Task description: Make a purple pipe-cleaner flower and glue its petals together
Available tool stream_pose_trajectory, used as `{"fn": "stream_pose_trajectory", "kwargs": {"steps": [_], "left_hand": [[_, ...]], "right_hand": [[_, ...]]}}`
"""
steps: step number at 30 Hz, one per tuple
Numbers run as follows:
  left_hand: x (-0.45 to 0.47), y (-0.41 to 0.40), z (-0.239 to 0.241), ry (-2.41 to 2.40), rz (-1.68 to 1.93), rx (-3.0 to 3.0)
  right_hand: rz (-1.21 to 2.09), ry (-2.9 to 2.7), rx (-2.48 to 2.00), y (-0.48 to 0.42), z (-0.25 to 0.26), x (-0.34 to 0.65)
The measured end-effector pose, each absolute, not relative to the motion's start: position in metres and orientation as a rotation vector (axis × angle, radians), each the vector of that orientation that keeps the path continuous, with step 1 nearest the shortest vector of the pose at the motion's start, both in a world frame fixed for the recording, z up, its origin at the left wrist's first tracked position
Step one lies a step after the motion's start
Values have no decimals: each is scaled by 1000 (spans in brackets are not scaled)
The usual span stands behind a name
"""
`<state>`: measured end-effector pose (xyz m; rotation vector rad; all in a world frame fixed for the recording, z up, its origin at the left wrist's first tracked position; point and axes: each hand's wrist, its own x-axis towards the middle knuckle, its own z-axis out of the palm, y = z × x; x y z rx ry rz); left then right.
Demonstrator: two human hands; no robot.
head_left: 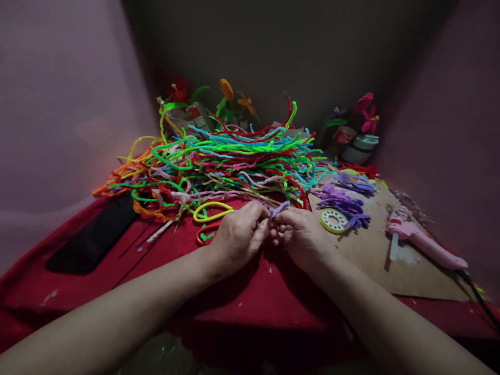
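Between my two hands, a light purple pipe cleaner (279, 209) is pinched above the red tablecloth. My left hand (244, 232) is closed on its left end, with thumb and fingertips together. My right hand (302, 234) is closed on the other side, its curled fingers close to the left ones. Part of the pipe cleaner is hidden by the fingers. Just left of my left hand lie scissors (213, 212) with one yellow and one red handle loop, their blades covered by the hand. Close to my right hand sits a round white disc with holes and a yellow rim (333, 221).
A large heap of colourful pipe cleaners (234, 156) spreads across the back. Purple bent pieces (344, 205) and a pink glue gun (422, 237) with a cord rest on cardboard (367, 265) at right. A black phone (94, 234) lies left. Pipe-cleaner flowers (367, 112) stand behind.
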<state>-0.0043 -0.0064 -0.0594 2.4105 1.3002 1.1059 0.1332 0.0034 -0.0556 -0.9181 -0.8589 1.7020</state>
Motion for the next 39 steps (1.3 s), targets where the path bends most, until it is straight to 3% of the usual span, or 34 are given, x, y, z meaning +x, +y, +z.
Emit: {"fn": "stream_pose_trajectory", "kwargs": {"steps": [3,6,12,16,26,39], "left_hand": [[-6,-8,-62,1318,1049,2744],[-5,-8,-61,1362,1044,2672],[3,-6,-46,1234,986,1531],[6,-3,-37,1002,985,1118],[10,-8,-37,1177,1038,1337],[-3,2,-50,955,976,1162]], "right_hand": [[1768,-789,-896,5,-56,132],[1762,-835,-868,6,-58,132],[1588,-1033,-919,3,-58,133],[1647,-917,-840,2,-55,131],[1612,-972,-894,3,-58,134],[1588,-1092,-835,3,-58,132]]}}
